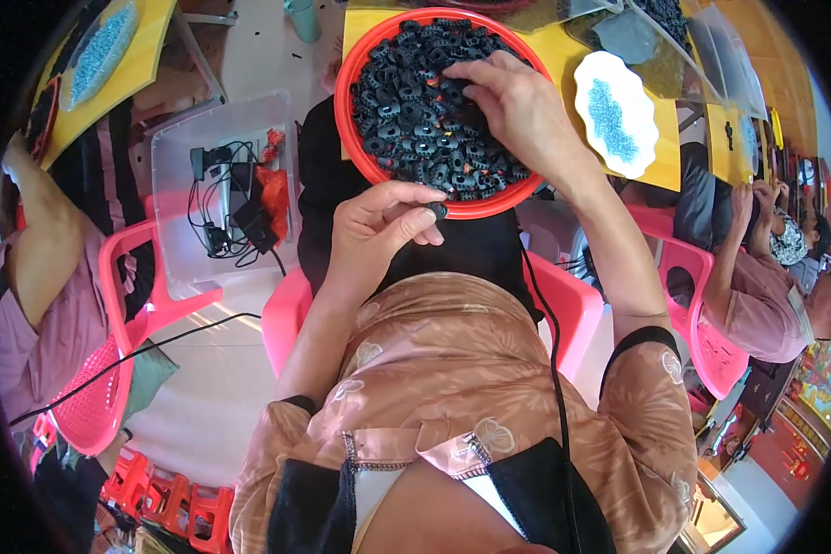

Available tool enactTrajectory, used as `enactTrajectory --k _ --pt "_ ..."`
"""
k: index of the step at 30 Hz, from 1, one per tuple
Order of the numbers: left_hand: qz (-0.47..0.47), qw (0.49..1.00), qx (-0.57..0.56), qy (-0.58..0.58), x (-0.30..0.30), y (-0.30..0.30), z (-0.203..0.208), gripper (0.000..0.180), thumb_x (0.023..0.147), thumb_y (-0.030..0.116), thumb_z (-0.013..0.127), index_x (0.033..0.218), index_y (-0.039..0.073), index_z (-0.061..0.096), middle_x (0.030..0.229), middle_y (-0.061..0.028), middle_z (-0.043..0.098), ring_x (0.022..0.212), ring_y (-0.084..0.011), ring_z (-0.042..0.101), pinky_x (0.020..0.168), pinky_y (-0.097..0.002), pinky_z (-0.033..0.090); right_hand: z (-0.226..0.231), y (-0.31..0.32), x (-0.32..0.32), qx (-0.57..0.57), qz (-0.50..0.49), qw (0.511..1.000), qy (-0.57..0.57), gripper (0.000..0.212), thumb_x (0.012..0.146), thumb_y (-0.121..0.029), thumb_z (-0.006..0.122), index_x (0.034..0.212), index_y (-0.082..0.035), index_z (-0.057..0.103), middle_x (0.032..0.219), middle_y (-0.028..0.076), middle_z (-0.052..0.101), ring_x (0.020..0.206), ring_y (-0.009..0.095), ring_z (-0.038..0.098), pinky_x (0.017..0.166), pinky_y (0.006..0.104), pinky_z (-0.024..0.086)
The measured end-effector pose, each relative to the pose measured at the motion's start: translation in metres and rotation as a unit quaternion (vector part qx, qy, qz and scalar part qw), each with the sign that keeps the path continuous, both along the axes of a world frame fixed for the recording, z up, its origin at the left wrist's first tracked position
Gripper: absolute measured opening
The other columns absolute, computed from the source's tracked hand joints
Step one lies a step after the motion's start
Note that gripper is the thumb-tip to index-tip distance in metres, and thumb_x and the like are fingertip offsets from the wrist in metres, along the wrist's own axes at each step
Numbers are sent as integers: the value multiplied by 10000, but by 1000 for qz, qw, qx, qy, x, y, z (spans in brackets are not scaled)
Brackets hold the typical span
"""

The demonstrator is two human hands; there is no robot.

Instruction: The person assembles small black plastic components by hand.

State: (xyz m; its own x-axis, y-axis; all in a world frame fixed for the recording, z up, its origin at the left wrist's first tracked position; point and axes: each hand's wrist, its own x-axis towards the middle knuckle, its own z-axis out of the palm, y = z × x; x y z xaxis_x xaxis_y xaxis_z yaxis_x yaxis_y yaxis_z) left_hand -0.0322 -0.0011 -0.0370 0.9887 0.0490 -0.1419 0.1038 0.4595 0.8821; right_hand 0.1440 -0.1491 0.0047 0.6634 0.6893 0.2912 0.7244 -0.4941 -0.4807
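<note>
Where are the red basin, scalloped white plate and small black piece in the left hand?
Red basin point(343, 102): head view, left rim.
Scalloped white plate point(646, 115): head view, bare right side.
Small black piece point(439, 210): head view, its visible middle.

A clear bin point(174, 208) stands on the pale floor point(208, 388) at the left, with black chargers point(252, 227) and a red bag point(273, 198) inside. A teal cup point(302, 22) shows near the top edge. At the far left, a person point(51, 295) in mauve sits on a pink chair point(88, 392), a green cushion point(154, 380) beside it and red stools point(164, 499) below. At the right, another person point(757, 309) is beside a second pink chair point(718, 360), near a red panel point(789, 448)
</note>
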Motion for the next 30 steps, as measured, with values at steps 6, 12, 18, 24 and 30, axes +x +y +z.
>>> enactTrajectory --k 6,12,18,24,30 --pt "10 1000 5 8 0 2 0 180 859 24 625 1038 19 651 778 -45 659 689 -99 638 619 -207 485 8 -13 -6 -103 -6 994 -22 153 777 -16 558 849 -62 684 834 147 572 751 338 613 670 427 498" --pt "7 1000 8 16 0 1 1 178 862 31 624 1036 14 649 780 -45 658 689 -99 637 621 -205 483 18 -10 8 -71 -27 997 -7 108 778 -65 610 860 -58 680 822 153 604 781 333 616 706 416 499" --pt "14 1000 3 15 1 1 0 167 866 33 617 1029 11 649 785 -45 657 690 -100 637 622 -205 484 15 -3 21 -76 -28 995 -52 121 775 -109 640 877 -58 680 828 154 613 787 336 615 723 416 495" --pt "19 1000 -7 11 0 3 -1 163 867 32 613 1025 8 648 798 -44 657 693 -105 639 622 -207 485 16 -10 17 -82 -22 996 -26 131 774 -83 625 889 -64 685 842 151 609 789 334 616 725 418 497" --pt "22 1000 -6 16 0 4 -1 166 868 25 608 1028 5 644 802 -48 655 693 -108 639 620 -207 484 11 -23 11 -129 -2 991 -33 158 759 -30 588 873 -69 690 831 144 587 767 328 619 694 416 507"
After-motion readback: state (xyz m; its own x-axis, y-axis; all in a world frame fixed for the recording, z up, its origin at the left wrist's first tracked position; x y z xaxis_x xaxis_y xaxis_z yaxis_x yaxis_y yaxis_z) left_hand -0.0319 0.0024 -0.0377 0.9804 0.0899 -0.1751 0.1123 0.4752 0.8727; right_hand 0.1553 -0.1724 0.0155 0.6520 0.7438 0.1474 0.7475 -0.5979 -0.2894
